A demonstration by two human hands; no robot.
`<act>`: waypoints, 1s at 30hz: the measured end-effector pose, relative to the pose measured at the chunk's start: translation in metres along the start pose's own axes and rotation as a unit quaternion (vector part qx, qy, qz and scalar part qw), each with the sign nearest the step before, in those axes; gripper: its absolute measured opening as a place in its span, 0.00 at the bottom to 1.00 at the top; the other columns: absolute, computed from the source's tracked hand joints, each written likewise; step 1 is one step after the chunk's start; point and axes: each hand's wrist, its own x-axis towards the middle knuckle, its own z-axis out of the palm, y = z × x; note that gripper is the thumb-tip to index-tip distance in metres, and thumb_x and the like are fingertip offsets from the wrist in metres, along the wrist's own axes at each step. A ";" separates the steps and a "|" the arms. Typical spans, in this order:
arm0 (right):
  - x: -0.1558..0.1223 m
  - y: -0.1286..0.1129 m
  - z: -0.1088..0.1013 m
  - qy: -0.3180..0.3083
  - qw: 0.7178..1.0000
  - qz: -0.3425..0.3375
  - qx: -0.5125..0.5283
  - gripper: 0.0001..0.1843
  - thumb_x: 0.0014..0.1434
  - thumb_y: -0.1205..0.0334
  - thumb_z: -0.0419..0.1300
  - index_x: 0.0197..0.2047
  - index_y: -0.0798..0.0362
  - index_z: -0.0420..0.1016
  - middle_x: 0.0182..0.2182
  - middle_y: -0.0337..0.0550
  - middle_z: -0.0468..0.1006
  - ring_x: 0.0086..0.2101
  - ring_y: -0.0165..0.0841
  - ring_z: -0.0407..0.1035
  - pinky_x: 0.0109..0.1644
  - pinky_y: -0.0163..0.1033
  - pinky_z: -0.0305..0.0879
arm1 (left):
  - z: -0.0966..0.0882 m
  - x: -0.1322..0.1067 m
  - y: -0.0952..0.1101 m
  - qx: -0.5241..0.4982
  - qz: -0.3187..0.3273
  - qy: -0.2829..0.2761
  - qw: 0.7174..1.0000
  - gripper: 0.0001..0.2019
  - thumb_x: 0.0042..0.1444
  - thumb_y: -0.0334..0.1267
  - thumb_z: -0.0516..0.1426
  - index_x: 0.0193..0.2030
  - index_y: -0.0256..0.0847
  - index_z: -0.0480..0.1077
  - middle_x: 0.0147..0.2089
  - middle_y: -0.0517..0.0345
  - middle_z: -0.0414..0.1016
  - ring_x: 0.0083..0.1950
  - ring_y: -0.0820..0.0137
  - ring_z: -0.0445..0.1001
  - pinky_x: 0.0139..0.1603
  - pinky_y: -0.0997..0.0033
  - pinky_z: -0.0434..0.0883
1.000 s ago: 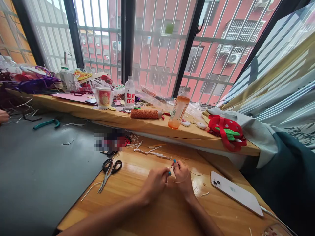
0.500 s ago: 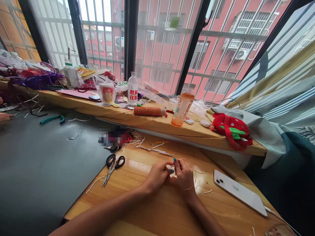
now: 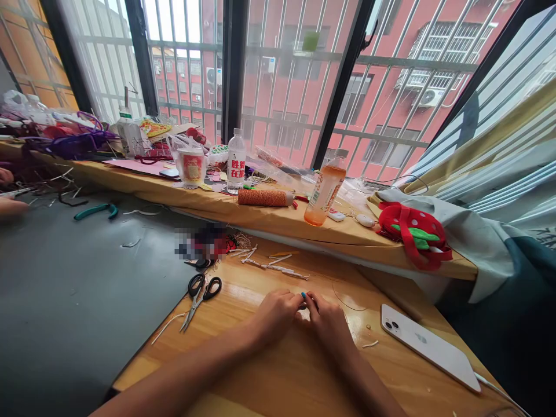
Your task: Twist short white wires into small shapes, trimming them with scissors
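Observation:
My left hand [image 3: 278, 313] and my right hand [image 3: 326, 321] meet over the wooden table, fingertips pinched together and touching. Blue-green nail polish shows where they join. What lies between the fingers is small and mostly hidden. A thin brown thread [image 3: 347, 304] curves over the table just beyond my right hand; its end near the fingers cannot be followed. Beyond my hands lie several short white cords [image 3: 284, 270]. Black-handled scissors [image 3: 197, 300] rest to the left, blades toward me, with a loose white cord [image 3: 167, 328] beside them.
A white phone [image 3: 430, 347] with a cable lies at the right. On the sill stand an orange drink bottle [image 3: 324, 194], a clear bottle [image 3: 236, 165], a cup [image 3: 191, 167] and a spool of orange-brown thread [image 3: 264, 198]. Teal pliers [image 3: 96, 211] and another person's hand [image 3: 11, 207] are at left.
Both hands have drawn closer, their fingers now more curled and pressed together, hiding the white strands seen between them before. The view has shifted slightly. At the left, the other person's hand has moved.

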 end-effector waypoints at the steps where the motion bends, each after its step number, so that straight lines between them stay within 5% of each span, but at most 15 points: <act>1: 0.000 -0.002 -0.001 -0.004 1.000 0.011 0.028 0.16 0.58 0.59 0.41 0.27 0.53 0.66 0.22 0.43 0.74 0.22 0.33 0.67 0.24 0.33 0.53 | 0.000 0.000 0.000 0.012 0.010 -0.002 1.000 0.07 0.54 0.33 0.48 0.33 0.36 0.66 0.30 0.54 0.72 0.32 0.69 0.69 0.33 0.73 0.65; 6: 0.003 -0.006 -0.009 -0.063 0.980 0.083 0.169 0.18 0.56 0.54 0.42 0.23 0.52 0.65 0.12 0.37 0.68 0.17 0.32 0.64 0.23 0.33 0.55 | -0.005 0.001 -0.001 0.020 0.036 -0.023 0.999 0.08 0.53 0.34 0.49 0.33 0.36 0.68 0.29 0.53 0.72 0.32 0.69 0.69 0.33 0.72 0.65; 12: 0.011 0.002 -0.013 -0.035 0.950 0.102 0.295 0.15 0.46 0.52 0.54 0.23 0.55 0.73 0.30 0.44 0.71 0.32 0.34 0.65 0.32 0.33 0.58 | -0.006 0.004 -0.007 -0.165 -0.026 -0.059 0.984 0.11 0.53 0.32 0.49 0.34 0.37 0.72 0.29 0.55 0.74 0.28 0.75 0.69 0.30 0.80 0.62; 18: 0.013 0.013 -0.017 -0.123 0.811 0.216 0.529 0.15 0.43 0.52 0.59 0.28 0.56 0.73 0.14 0.31 0.54 0.16 0.21 0.47 0.19 0.28 0.43 | -0.008 0.006 -0.006 -0.328 -0.052 -0.113 0.936 0.10 0.49 0.34 0.52 0.32 0.36 0.74 0.25 0.59 0.73 0.26 0.77 0.65 0.26 0.83 0.59; 20: 0.012 0.013 -0.017 -0.129 0.764 0.232 0.588 0.13 0.43 0.53 0.60 0.27 0.56 0.71 0.14 0.30 0.56 0.15 0.20 0.46 0.19 0.28 0.42 | -0.010 0.006 -0.004 -0.359 -0.054 -0.123 0.924 0.09 0.48 0.34 0.53 0.31 0.35 0.74 0.23 0.60 0.71 0.25 0.78 0.63 0.25 0.83 0.58; 24: 0.010 0.010 -0.013 -0.110 0.695 0.285 0.651 0.10 0.43 0.58 0.61 0.24 0.56 0.69 0.16 0.33 0.62 0.15 0.19 0.49 0.18 0.27 0.46 | -0.011 0.007 -0.002 -0.443 -0.069 -0.128 0.885 0.11 0.47 0.38 0.53 0.30 0.33 0.74 0.18 0.61 0.66 0.22 0.79 0.59 0.23 0.82 0.56; 30: 0.011 0.009 -0.007 0.000 0.633 0.307 0.711 0.07 0.42 0.62 0.61 0.25 0.54 0.68 0.20 0.34 0.65 0.17 0.20 0.54 0.19 0.27 0.53 | -0.015 0.012 -0.003 -0.567 -0.154 -0.077 0.805 0.15 0.43 0.45 0.55 0.25 0.31 0.71 0.15 0.63 0.61 0.19 0.79 0.57 0.22 0.79 0.55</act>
